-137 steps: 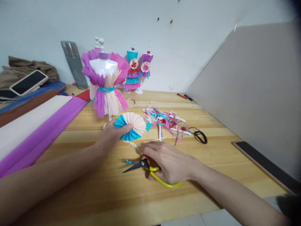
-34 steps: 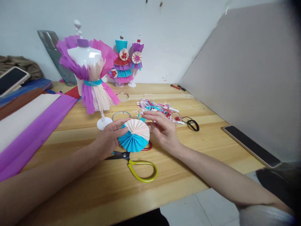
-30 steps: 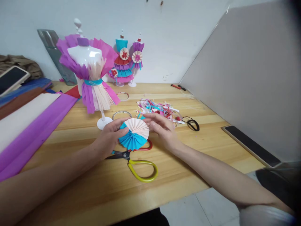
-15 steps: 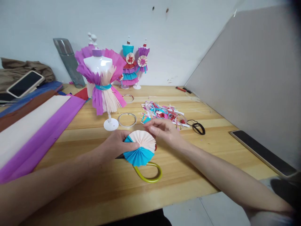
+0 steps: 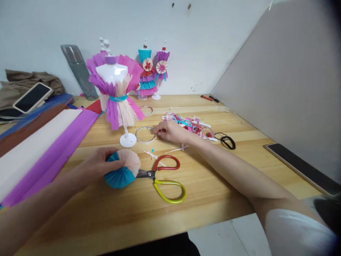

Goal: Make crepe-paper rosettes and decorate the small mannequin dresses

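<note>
Thumb and fingers of left hand (image 5: 102, 164) clamped on blue and pale pink pleated rosette (image 5: 129, 160), thumb across its front. Rosette sits above the table (image 5: 119, 220), left of the scissors, overlapping the blade end in view. Fingers of right hand (image 5: 170, 131) bent close together at the right rim of silver ring (image 5: 146, 142); cannot tell if they grip it.

Scissors (image 5: 150, 174) lie on the table, handles apart, red one farther, yellow one nearer; blade tips hidden. Thin pale offcuts (image 5: 153, 156) just beyond the scissors. Pile of shredded scraps (image 5: 195, 125) just past the right hand, black band (image 5: 228, 142) at its right.

Dress form (image 5: 113, 73) in purple, pink and cream paper, blue waistband, upright on white base (image 5: 128, 140) left of the ring. Blue-topped form (image 5: 144, 54) and smaller purple form (image 5: 163, 57) stand near the wall, both with rosettes. Bottle (image 5: 81, 74) leans behind at left; any print unreadable from here. Long paper sheets (image 5: 53, 153) at left in purple, white, brown, blue. White-framed phone (image 5: 33, 97) tilted beside brown cloth (image 5: 39, 80). Dark flat device (image 5: 303, 169) along right edge. Small wall marks (image 5: 195, 87) too small to read.
</note>
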`<state>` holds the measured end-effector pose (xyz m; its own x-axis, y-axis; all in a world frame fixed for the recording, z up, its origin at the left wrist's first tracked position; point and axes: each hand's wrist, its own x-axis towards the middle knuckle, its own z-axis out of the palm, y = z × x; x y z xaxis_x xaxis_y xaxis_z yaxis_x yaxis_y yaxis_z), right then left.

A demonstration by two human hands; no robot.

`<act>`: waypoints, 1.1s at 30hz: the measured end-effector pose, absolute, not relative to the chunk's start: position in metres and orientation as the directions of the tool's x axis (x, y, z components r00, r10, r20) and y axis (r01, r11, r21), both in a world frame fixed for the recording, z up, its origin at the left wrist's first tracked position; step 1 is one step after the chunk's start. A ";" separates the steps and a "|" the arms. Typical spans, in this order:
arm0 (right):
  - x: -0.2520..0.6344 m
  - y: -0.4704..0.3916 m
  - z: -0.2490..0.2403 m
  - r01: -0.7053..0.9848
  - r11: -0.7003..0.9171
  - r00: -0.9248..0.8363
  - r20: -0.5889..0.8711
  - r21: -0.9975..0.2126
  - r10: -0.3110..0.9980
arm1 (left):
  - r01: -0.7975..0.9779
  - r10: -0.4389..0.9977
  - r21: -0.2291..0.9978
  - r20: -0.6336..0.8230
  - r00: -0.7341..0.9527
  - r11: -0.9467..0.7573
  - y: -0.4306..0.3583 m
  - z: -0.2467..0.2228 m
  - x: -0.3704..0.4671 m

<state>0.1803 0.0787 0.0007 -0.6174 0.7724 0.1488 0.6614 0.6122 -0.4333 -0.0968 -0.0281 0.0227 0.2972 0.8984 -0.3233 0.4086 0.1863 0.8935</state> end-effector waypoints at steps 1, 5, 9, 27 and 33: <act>0.179 0.080 0.001 0.659 0.617 -0.623 0.149 -0.430 0.768 | 0.465 0.913 0.874 -0.297 0.279 0.143 -0.025 0.020 -0.103; 0.173 0.075 0.004 0.621 0.664 -0.653 0.195 -0.416 0.732 | 0.759 0.962 0.650 -0.180 0.204 -0.040 -0.018 0.014 -0.118; 0.169 0.075 0.004 0.638 0.670 -0.635 0.234 -0.379 0.737 | 0.893 0.983 0.419 -0.004 0.185 -0.166 -0.014 0.019 -0.119; 0.169 0.066 -0.006 0.608 0.745 -0.727 0.185 -0.274 0.661 | 0.689 0.978 0.695 0.166 0.124 -0.206 0.043 0.003 -0.083; 0.165 0.067 -0.013 0.659 0.704 -0.677 0.201 -0.264 0.708 | 0.677 0.965 0.688 0.194 0.178 -0.263 0.050 0.001 -0.086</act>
